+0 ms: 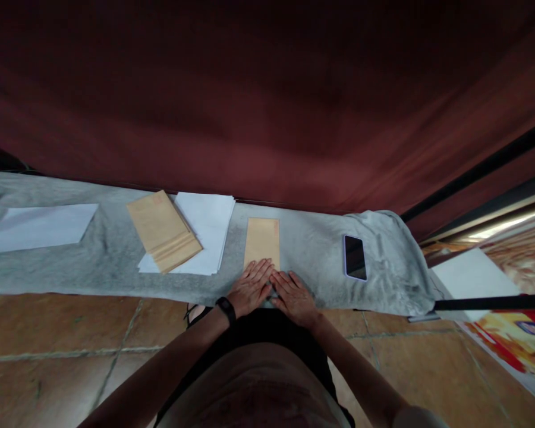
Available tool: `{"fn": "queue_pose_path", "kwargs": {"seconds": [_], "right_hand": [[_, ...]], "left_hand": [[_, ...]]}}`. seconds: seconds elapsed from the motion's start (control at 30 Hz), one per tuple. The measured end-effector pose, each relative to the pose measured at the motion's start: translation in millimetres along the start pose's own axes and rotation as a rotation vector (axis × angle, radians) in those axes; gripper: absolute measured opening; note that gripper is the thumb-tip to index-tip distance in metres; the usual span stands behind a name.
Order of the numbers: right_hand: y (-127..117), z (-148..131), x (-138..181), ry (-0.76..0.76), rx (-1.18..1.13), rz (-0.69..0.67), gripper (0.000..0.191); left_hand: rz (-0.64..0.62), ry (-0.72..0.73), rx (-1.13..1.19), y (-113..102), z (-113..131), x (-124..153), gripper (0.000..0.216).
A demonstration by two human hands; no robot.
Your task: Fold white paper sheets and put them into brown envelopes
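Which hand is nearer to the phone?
Right. The right hand lies at the near end of the envelope, left of the phone; the left hand is farther left, with the right hand between it and the phone.

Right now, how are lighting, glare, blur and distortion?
In the head view, the dark red fabric fades nearly to black on top; pale glare streaks the far right; the red-and-yellow printed panel looks soft and stretched; red print on the tan paper envelope under the bare left hand is too small to read.
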State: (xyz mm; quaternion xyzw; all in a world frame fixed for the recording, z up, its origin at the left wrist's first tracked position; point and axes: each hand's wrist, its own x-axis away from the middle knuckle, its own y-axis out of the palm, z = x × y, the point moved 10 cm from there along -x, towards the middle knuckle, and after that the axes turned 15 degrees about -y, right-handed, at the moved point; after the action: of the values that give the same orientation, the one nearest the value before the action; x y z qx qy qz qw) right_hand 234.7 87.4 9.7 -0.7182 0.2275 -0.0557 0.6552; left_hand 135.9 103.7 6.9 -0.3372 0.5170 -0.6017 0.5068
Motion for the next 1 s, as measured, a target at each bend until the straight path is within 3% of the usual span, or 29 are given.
{"fn": "queue_pose_path", "kwargs": {"seconds": [0.23,0.5,0.77,1.0], "right_hand": [[4,3,0,0.042,-0.015,0.012,0.054],[-6,8,3,0.191,-0.067,0.079,0.049],[-15,35,3,0.602,-0.030,0.255,0.030],[-7,63,-9,0.821,-0.184,0.289,0.017]], "left_hand": [[0.057,-0.104,-0.034,-8,-13,-28,0.056],[0.082,-0.316,-0.113,-6,-36,-18,0.059],[0.087,-0.421,-0.154,-8,-48,-1,0.058],[0.120,-0.416,-0.145,-10,-48,0,0.058]]}}
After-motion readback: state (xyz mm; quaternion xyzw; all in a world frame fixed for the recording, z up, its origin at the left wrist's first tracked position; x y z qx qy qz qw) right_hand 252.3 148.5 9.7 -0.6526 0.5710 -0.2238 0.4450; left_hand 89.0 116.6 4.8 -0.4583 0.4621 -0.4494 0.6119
